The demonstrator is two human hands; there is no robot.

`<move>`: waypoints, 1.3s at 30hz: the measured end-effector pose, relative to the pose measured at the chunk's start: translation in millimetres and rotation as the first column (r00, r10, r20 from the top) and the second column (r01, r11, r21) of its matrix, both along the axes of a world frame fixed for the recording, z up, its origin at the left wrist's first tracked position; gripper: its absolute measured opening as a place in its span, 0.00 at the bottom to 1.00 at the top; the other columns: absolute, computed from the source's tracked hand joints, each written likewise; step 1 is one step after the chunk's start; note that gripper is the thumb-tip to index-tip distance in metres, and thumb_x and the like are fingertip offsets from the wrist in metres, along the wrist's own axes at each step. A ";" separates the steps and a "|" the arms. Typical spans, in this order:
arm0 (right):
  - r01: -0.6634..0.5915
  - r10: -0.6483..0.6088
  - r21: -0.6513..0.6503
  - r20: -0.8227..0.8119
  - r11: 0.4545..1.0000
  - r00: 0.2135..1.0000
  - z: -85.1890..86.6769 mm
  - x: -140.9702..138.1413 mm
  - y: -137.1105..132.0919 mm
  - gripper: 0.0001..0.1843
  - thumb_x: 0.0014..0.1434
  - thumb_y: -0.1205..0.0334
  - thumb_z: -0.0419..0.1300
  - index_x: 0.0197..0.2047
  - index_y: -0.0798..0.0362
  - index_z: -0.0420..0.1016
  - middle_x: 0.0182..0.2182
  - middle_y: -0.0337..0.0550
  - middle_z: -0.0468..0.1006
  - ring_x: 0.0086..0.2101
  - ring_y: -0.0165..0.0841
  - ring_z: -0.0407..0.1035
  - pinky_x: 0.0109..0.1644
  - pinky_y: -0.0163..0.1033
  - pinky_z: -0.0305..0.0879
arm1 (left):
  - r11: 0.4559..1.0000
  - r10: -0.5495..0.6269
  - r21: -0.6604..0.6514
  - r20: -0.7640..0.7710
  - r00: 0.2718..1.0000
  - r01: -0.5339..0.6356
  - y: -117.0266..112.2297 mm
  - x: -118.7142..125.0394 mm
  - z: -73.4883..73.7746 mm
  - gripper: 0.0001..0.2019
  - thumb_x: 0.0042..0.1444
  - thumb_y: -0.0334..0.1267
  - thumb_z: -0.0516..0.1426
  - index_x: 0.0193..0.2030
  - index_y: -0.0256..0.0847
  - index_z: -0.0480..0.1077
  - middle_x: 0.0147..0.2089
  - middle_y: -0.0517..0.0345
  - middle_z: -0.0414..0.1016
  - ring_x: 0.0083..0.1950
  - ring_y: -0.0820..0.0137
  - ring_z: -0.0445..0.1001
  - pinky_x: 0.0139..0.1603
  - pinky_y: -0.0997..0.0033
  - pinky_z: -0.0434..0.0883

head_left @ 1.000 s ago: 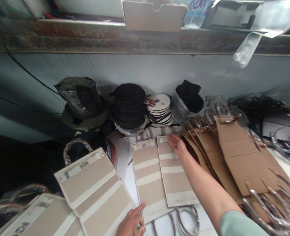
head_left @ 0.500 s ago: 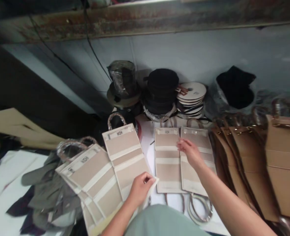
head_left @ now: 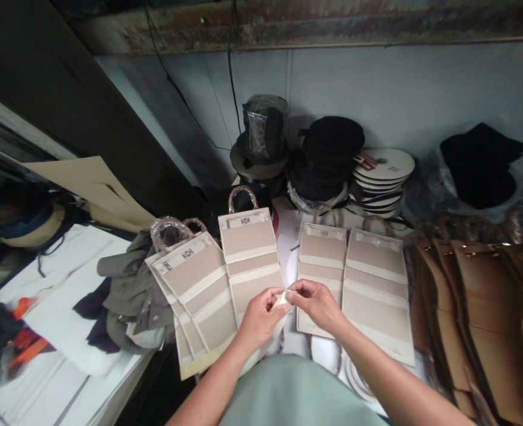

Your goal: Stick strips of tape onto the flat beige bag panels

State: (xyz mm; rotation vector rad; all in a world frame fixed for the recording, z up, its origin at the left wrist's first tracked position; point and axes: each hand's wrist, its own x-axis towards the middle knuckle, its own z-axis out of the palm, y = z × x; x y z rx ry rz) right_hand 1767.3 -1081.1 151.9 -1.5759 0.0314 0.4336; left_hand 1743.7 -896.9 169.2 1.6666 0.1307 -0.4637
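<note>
My left hand (head_left: pixel 260 318) pinches a pale strip (head_left: pixel 283 297) that looks like tape, low in front of my body. At its upper end, my right hand (head_left: pixel 318 305) meets it with thumb and fingertips closed on the same strip. Behind my left hand lies a beige bag panel (head_left: pixel 249 241) with a wrapped handle and pale bands. Further left, several similar panels (head_left: pixel 199 269) fan out. Under and beside my right hand rest two more, a nearer beige panel (head_left: pixel 321 251) and a right-hand beige panel (head_left: pixel 375 316).
Brown bag pieces (head_left: pixel 487 302) overlap at the right. Black webbing rolls (head_left: pixel 335 145) and white-flanged spools (head_left: pixel 386 165) stand along the wall. Grey-green cloth (head_left: pixel 131 296) is heaped on the left. A white ring-shaped roll (head_left: pixel 357 378) lies partly behind my right forearm.
My right hand has left the right-hand beige panel and come to the strip at my left hand. The camera view has turned left, showing more of the left-hand table.
</note>
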 end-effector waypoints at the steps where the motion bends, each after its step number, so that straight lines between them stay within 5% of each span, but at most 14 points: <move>1: 0.003 -0.002 -0.041 0.025 0.999 1.000 -0.3 -1.5 -1.4 0.13 0.58 0.48 0.66 0.32 0.50 0.80 0.26 0.39 0.78 0.29 0.33 0.69 0.34 0.37 0.65 | 0.999 -0.014 0.035 0.016 1.000 0.014 -0.3 -0.5 1.0 0.19 0.55 0.44 0.63 0.51 0.36 0.75 0.32 0.61 0.75 0.32 0.71 0.69 0.35 0.74 0.63; 5: 0.082 -0.025 -0.227 0.243 0.970 0.970 -0.4 -4.5 -9.7 0.13 0.58 0.55 0.67 0.47 0.47 0.81 0.35 0.41 0.81 0.34 0.36 0.74 0.42 0.39 0.70 | 0.970 -0.051 0.240 0.096 0.994 0.027 -1.3 1.5 3.4 0.09 0.59 0.42 0.59 0.37 0.39 0.77 0.30 0.62 0.75 0.33 0.70 0.71 0.36 0.73 0.64; 8: 0.006 0.136 -0.319 0.422 0.948 0.896 2.9 0.4 -16.5 0.19 0.62 0.58 0.67 0.56 0.44 0.78 0.45 0.44 0.81 0.43 0.37 0.75 0.49 0.40 0.69 | 0.930 -0.120 0.366 0.195 0.974 0.041 -1.3 6.6 3.7 0.06 0.60 0.39 0.59 0.34 0.41 0.76 0.34 0.59 0.76 0.38 0.68 0.74 0.43 0.71 0.67; 13: -0.181 0.397 -0.463 0.426 0.868 0.813 10.6 15.7 -19.7 0.08 0.67 0.62 0.61 0.41 0.45 0.83 0.33 0.40 0.81 0.36 0.33 0.75 0.42 0.36 0.65 | 0.902 -0.184 0.431 0.307 0.934 0.035 -3.5 16.4 0.6 0.05 0.59 0.35 0.58 0.37 0.43 0.77 0.47 0.54 0.75 0.48 0.65 0.77 0.52 0.68 0.71; 21: -0.119 0.384 -0.562 0.383 0.819 0.840 8.6 30.8 -25.9 0.07 0.58 0.69 0.64 0.34 0.48 0.82 0.30 0.38 0.81 0.32 0.32 0.74 0.40 0.35 0.62 | 0.890 -0.206 0.435 0.121 0.971 0.135 -11.8 27.9 -16.5 0.12 0.58 0.36 0.60 0.49 0.44 0.78 0.43 0.55 0.84 0.46 0.62 0.81 0.51 0.67 0.72; 29: -0.091 0.350 -0.572 0.360 0.815 0.865 -12.3 37.0 -25.5 0.05 0.58 0.66 0.65 0.31 0.48 0.80 0.28 0.37 0.81 0.30 0.32 0.72 0.40 0.35 0.61 | 0.724 -0.410 0.669 0.217 0.886 0.172 -15.1 39.1 -27.2 0.09 0.65 0.37 0.57 0.35 0.44 0.78 0.35 0.58 0.81 0.38 0.66 0.79 0.42 0.70 0.69; 32: 0.030 0.183 -0.514 0.359 0.858 0.915 -29.9 45.4 -30.7 0.05 0.55 0.65 0.65 0.28 0.50 0.78 0.26 0.39 0.79 0.29 0.33 0.70 0.40 0.37 0.61 | 0.707 -0.488 0.695 0.346 0.801 0.130 -19.6 38.5 -26.6 0.13 0.68 0.36 0.55 0.33 0.42 0.76 0.32 0.56 0.78 0.35 0.67 0.77 0.39 0.70 0.67; 35: 0.200 -0.067 -0.443 0.299 0.874 0.952 -51.7 72.4 -57.5 0.10 0.59 0.59 0.60 0.29 0.52 0.78 0.27 0.42 0.79 0.29 0.34 0.71 0.37 0.38 0.64 | 0.765 -0.506 0.624 0.428 0.749 0.160 -24.6 36.0 -28.7 0.13 0.70 0.37 0.54 0.35 0.42 0.77 0.32 0.56 0.78 0.34 0.68 0.77 0.39 0.71 0.67; 39: 0.353 -0.302 -0.386 0.188 0.852 0.934 -78.1 134.8 -112.6 0.21 0.59 0.44 0.58 0.32 0.53 0.79 0.21 0.39 0.75 0.23 0.33 0.66 0.29 0.37 0.62 | 0.829 -0.387 0.521 0.277 0.879 0.201 -24.6 36.3 -38.2 0.09 0.66 0.40 0.59 0.35 0.44 0.78 0.34 0.59 0.81 0.38 0.68 0.79 0.42 0.72 0.68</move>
